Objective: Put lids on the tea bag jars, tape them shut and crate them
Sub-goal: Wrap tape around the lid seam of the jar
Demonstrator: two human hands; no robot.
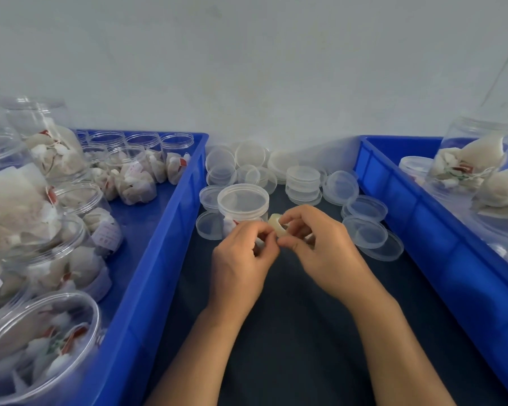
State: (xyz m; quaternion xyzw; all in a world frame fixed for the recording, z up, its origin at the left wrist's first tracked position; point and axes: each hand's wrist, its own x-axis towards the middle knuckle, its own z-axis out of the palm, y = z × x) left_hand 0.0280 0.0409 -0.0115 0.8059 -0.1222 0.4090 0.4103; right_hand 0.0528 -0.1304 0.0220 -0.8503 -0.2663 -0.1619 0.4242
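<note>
Looking down, I take the lidded jar [243,207] on the dark mat [291,332] as my landmark. Largest, to its left, is the left crate [147,259], blue and holding open jars [135,177] of tea bags, some upright and some tipped over. To the jar's right stands the right crate [423,218], also blue, with more filled jars [475,171] in it. Behind and beside the landmark jar, loose lids [302,183] lie scattered and stacked between the two crates. The jar itself is upright with its clear lid on and tea bags inside. Just in front of it my hands meet: my right hand [320,247] grips a small pale tape roll [277,225], fingers curled around it, and my left hand [241,259] has its fingertips pinched together against the roll's edge; whether it has the tape end, I cannot tell.
</note>
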